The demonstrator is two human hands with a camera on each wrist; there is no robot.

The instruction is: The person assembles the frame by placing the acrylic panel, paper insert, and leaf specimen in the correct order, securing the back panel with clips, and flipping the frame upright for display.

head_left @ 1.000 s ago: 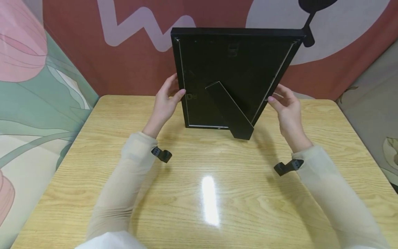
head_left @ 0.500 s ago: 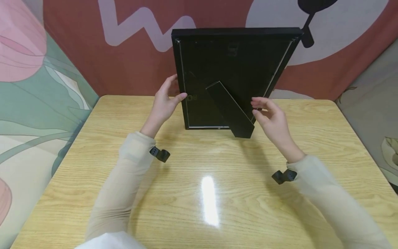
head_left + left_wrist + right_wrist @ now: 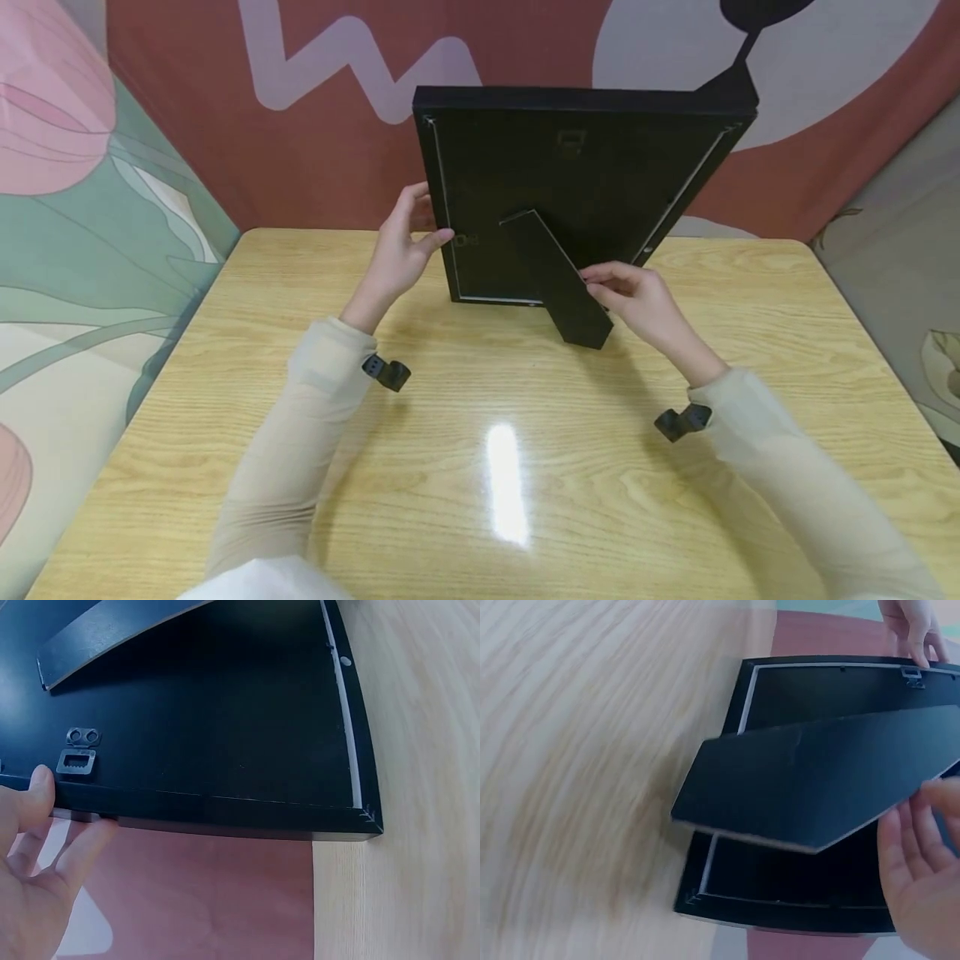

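A black picture frame stands at the table's far side with its back to me, leaning. Its stand leg slants out from the middle of the back, down to the right. At the left edge, my left hand pinches the frame, thumb on the back and fingers behind the rim. In the left wrist view that thumb lies beside a metal hanger. My right hand pinches the right edge of the stand leg. From the right wrist view, the leg stands away from the backing, fingertips along its edge.
The wood-grain table spreads in front of the frame, with a bright light reflection on it. Close behind the frame hangs a red patterned backdrop. A floral cloth borders the left side.
My right hand has let go of the frame's right edge, moved left and down, and taken the stand leg. The frame's top has tipped toward me. The left hand keeps its grip.
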